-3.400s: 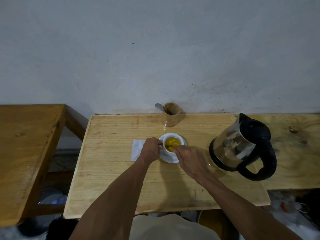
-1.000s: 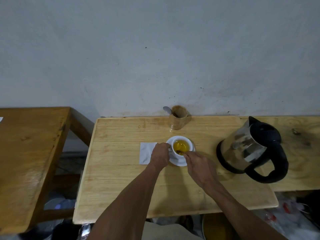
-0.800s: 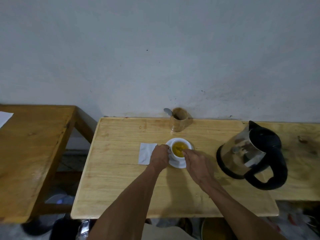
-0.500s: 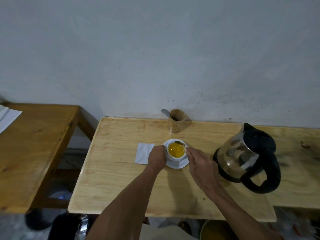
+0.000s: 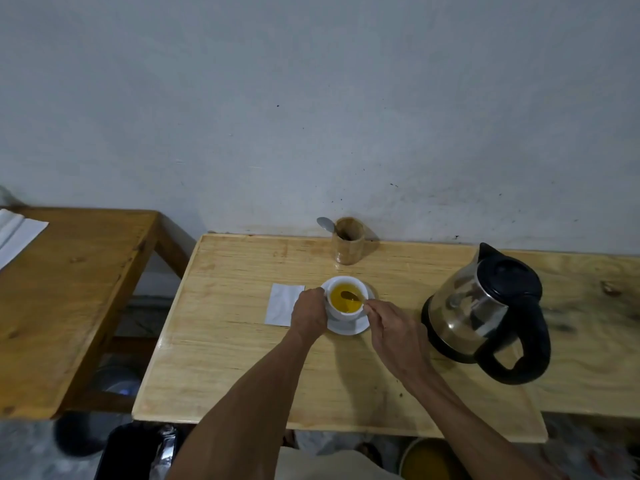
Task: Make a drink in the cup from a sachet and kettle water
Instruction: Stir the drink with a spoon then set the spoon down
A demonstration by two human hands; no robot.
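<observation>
A white cup (image 5: 343,314) full of yellow-orange liquid stands on a white saucer (image 5: 349,327) in the middle of the light wooden table (image 5: 242,358). My left hand (image 5: 309,315) is closed on the cup's left side. My right hand (image 5: 393,329) pinches the handle of a spoon (image 5: 350,295) whose bowl dips into the drink. A flat white sachet (image 5: 283,304) lies just left of my left hand. The steel kettle (image 5: 485,313) with black lid and handle stands to the right.
A wooden holder (image 5: 348,240) with a second spoon (image 5: 325,224) stands at the back by the grey wall. A darker wooden table (image 5: 69,289) with white paper (image 5: 15,233) lies to the left, across a gap. Dark items sit on the floor below.
The spoon's bowl has shifted around inside the cup under my right hand. My left hand has stayed on the cup. The camera view has drifted slightly.
</observation>
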